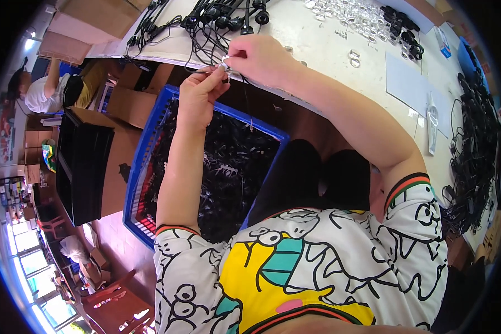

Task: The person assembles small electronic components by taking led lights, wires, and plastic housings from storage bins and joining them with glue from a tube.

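Note:
Over the table's near edge, my left hand [197, 99] and my right hand [266, 60] meet, fingers pinched together. Between the fingertips is a small white piece [225, 61], mostly covered, so its kind cannot be made out. A dark bit shows at the left fingers, and thin black cord runs close by. Just beyond the hands, black cables with round lamp sockets [246, 26] lie heaped on the white table [328, 61]. Below my left forearm stands a blue plastic crate [281, 136] filled with black cables [234, 161].
Clear rings [348, 12] and black round parts [401, 25] are spread at the far right. White paper [409, 83], a sealed clear packet [432, 122] and a long cable pile [473, 161] lie rightward. Left are cardboard boxes [131, 106], a wooden chair [117, 306] and another person [44, 92].

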Demonstrator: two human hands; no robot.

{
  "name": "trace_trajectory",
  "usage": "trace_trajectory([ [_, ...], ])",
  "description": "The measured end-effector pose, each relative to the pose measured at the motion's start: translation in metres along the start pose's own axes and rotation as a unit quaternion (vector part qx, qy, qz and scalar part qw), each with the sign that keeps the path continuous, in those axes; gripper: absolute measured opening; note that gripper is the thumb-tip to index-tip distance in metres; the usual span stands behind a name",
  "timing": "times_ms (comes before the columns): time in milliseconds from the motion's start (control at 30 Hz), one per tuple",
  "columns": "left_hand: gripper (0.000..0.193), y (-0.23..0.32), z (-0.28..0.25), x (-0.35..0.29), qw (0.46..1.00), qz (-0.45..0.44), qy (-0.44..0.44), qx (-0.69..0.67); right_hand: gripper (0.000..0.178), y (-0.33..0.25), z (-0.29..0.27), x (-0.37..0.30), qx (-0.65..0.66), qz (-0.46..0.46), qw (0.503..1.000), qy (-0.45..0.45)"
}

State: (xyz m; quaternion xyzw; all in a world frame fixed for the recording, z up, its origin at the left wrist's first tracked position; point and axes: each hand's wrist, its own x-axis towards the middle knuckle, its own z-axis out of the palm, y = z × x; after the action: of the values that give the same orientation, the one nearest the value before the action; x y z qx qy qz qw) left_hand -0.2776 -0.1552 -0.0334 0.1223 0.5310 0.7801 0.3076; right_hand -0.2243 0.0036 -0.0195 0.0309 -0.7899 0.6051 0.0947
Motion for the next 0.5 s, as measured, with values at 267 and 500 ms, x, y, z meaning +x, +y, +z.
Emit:
trace_trajectory([
  [267,0.015,-0.007,0.005,0.002,0.992,0.085,0.077,0.050,0.006,-0.017,0.003,-0.013,-0.461,-0.284,0.832,0.124],
  [500,0.010,-0.005,-0.006,0.005,0.996,-0.008,-0.073,-0.060,0.008,-0.002,-0.008,0.006,-0.046,-0.022,0.999,0.003],
])
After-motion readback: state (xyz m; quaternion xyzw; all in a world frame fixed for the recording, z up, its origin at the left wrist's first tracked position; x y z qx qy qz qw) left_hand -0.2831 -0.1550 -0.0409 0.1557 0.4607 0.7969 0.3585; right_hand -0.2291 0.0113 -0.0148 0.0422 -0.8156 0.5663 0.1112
